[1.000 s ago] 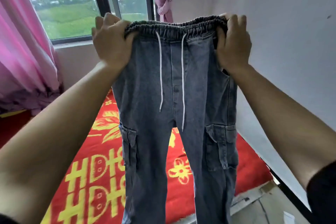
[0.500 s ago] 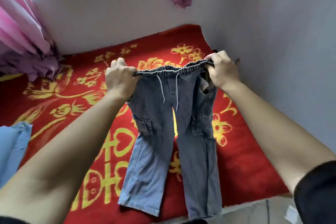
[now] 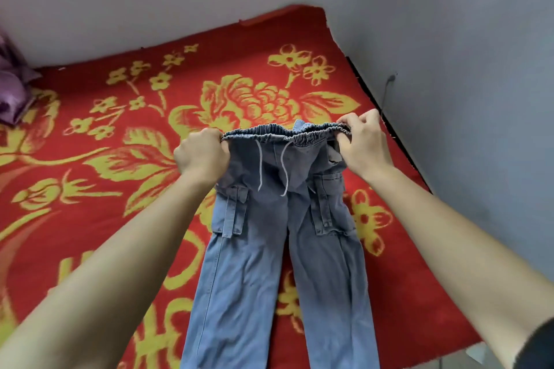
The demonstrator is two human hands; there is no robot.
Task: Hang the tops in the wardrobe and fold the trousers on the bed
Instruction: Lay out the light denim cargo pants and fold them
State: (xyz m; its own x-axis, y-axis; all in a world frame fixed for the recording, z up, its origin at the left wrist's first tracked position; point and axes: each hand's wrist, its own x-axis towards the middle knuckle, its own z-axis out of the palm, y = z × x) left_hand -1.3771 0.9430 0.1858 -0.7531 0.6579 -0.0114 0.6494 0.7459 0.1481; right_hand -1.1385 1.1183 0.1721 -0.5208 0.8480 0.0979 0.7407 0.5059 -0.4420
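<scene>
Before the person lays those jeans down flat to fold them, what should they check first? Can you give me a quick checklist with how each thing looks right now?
1. Left hand has a grip on the waistband: ok.
2. Right hand has a grip on the waistband's other end: ok.
3. Jeans legs lie straight, side by side on the red blanket: ok.
4. Waistband flat on the blanket: not ok, held up.
5. Drawstrings untangled: ok.
6. Leg hems smooth: cannot tell, out of view.
</scene>
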